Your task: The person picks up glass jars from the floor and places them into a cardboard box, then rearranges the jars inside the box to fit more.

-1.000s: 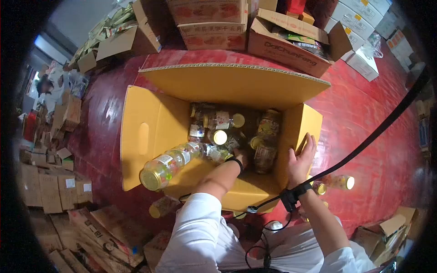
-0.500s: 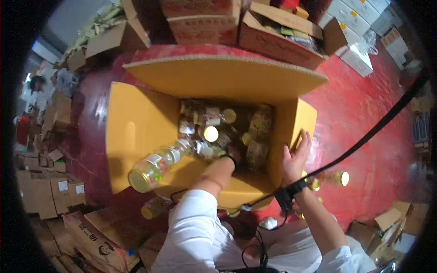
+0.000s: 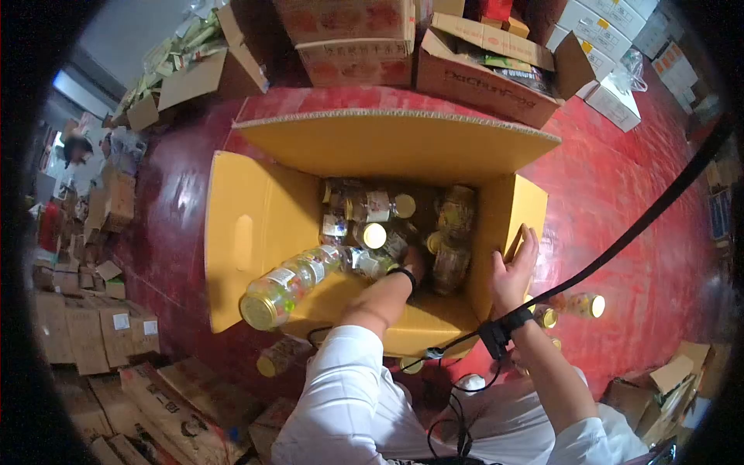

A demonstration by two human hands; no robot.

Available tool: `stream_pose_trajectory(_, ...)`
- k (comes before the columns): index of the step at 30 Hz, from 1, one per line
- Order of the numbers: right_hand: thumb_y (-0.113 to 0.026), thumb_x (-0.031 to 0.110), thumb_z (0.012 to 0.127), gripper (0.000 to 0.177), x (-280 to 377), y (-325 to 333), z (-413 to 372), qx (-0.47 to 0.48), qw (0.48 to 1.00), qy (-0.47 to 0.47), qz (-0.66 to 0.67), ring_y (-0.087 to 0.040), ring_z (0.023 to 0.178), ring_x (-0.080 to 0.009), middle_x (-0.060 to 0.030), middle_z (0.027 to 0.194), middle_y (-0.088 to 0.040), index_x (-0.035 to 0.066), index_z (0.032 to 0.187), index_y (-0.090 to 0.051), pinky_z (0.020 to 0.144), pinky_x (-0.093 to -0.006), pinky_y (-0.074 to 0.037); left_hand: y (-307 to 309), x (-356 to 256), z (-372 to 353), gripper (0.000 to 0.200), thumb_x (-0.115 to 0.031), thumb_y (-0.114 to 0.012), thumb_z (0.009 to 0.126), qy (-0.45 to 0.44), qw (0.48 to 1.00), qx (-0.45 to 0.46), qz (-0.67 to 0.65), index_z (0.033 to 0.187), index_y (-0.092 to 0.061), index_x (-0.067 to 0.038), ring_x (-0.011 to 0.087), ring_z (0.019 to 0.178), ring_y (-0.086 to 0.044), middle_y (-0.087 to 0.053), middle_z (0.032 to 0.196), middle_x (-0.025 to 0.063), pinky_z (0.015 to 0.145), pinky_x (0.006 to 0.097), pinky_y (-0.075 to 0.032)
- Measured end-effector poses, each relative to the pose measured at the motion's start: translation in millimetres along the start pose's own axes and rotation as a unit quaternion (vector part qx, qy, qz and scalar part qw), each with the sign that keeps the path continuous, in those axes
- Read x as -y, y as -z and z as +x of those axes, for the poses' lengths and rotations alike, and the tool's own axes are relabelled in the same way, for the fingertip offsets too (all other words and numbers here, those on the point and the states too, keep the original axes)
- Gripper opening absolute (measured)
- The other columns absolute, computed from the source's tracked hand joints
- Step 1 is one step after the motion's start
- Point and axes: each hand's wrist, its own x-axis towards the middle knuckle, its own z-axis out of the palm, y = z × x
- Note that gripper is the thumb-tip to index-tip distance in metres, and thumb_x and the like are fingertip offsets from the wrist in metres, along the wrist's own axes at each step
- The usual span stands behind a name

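Note:
A large yellow-brown cardboard box [image 3: 387,143] stands open on the floor in front of me. Inside lie several clear jars [image 3: 453,267] with gold lids and printed labels. My left hand [image 3: 415,262] reaches deep into the box among the jars, in shadow, so its fingers are mostly hidden. Near the left front corner, a clear jar with a gold lid [image 3: 262,310] sticks up, tilted toward me, beside more jars. My right hand [image 3: 514,273] holds the box's right flap [image 3: 528,203], thumb on the inner side and fingers over the edge.
Outside the box on the right, several gold-lidded jars [image 3: 585,304] lie on the red floor [image 3: 620,201]. Another jar [image 3: 280,355] lies at the front left. Cartons [image 3: 488,85] line the back, with flattened cardboard [image 3: 163,403] at the lower left. A black cable [image 3: 620,240] crosses the view.
The whole view has shifted, so the box appears slightly farther right and lower. My left hand stays inside the box and my right hand stays on the flap.

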Motion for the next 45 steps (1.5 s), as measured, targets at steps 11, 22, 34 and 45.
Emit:
stream_pose_trajectory(11,-0.064,0.003,0.073,0.068,17.2,-0.1,4.8,0.004,1.0,-0.007,-0.015,-0.032,0.131,-0.0454,-0.0301,0.138,-0.034,-0.005,0.135,-0.037,0.112,-0.048,-0.025,284.1,98.9,-136.0,0.015,-0.011,-0.062,0.07,-0.069,0.976,0.004,-0.209,0.083,-0.069,-0.006,0.0344,0.087,-0.067,-0.069,0.09,0.0187,0.073,0.0442,-0.053)
stream_pose_trajectory(22,-0.069,0.012,0.075,0.069,36.0,0.6,25.1,0.047,0.993,-0.031,-0.105,-0.045,0.118,-0.0421,-0.0249,0.127,-0.048,0.0,0.135,-0.038,0.101,-0.0508,-0.034,343.8,112.0,-423.9,0.016,-0.008,-0.055,0.088,0.297,0.758,-0.226,-0.534,0.103,-0.059,-0.002,0.0253,0.082,-0.063,-0.064,0.089,0.0141,0.075,0.0339,-0.049)
stream_pose_trajectory(34,-0.072,0.021,0.074,0.061,-16.2,-53.4,74.7,0.04,0.981,-0.011,-0.191,-0.053,0.113,-0.0367,-0.017,0.122,-0.053,0.007,0.126,-0.045,0.094,-0.0459,-0.044,175.8,24.6,-597.7,0.019,-0.004,-0.058,0.079,0.683,0.549,-0.195,-0.44,0.097,-0.063,0.0,0.0297,0.078,-0.065,-0.066,0.083,0.0167,0.067,0.0407,-0.05)
stream_pose_trajectory(45,-0.073,0.02,0.072,0.056,-14.7,-55.5,85.8,0.06,0.981,-0.031,-0.181,-0.055,0.11,-0.0374,-0.0176,0.119,-0.055,0.009,0.122,-0.048,0.09,-0.0468,-0.046,89.5,37.1,-565.1,0.026,-0.013,-0.061,0.084,0.64,0.411,-0.261,-0.594,0.109,-0.066,-0.006,0.0185,0.071,-0.067,-0.069,0.089,0.0066,0.058,0.0286,-0.051)
